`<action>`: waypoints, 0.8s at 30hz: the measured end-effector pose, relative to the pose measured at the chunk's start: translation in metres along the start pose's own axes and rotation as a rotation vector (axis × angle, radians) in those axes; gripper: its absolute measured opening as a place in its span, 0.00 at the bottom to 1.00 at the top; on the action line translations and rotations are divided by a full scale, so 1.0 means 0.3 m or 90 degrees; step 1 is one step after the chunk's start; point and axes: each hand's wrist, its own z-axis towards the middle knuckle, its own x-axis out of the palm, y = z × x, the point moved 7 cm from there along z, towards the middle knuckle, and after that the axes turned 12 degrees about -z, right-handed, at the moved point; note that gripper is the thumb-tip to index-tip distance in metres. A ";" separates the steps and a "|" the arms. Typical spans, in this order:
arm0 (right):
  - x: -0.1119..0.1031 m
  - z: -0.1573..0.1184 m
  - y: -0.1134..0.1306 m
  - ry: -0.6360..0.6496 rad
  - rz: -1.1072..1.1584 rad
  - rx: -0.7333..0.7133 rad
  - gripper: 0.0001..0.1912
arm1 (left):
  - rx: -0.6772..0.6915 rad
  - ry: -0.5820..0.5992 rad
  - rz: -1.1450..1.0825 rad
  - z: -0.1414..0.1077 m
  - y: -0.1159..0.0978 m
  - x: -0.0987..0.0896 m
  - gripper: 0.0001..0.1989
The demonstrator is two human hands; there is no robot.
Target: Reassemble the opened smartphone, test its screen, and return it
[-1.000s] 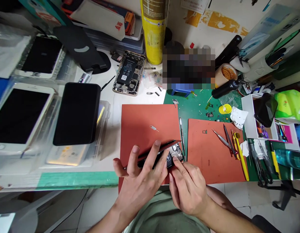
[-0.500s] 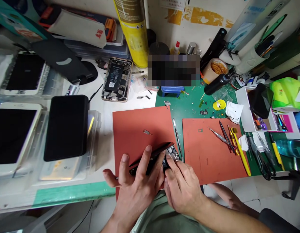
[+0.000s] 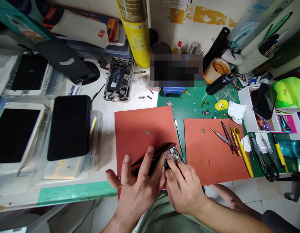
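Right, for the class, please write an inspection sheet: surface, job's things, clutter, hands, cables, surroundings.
Surface: two red mats on a bench, part green, part white.
Job's things: opened phone, a dark panel tilted above it.
Clutter: loose bits on the bench's green part; tools on the right mat.
Hands: left hand and right hand both on the opened phone; grip partly hidden.
Cables: thin black cord below the bench.
Surroundings: yellow can behind, tiled floor below.

Left hand [image 3: 140,187] back upward, little finger [image 3: 112,179] stuck out sideways, ring and middle fingers [image 3: 148,158] spread, right hand [image 3: 185,186] close beside it, fingers [image 3: 173,166] bent and bunched, bare forearms [image 3: 220,210] angling inward from both sides.
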 end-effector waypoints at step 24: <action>0.006 -0.004 -0.001 0.008 -0.013 -0.007 0.16 | -0.019 0.007 0.001 0.011 0.000 -0.008 0.21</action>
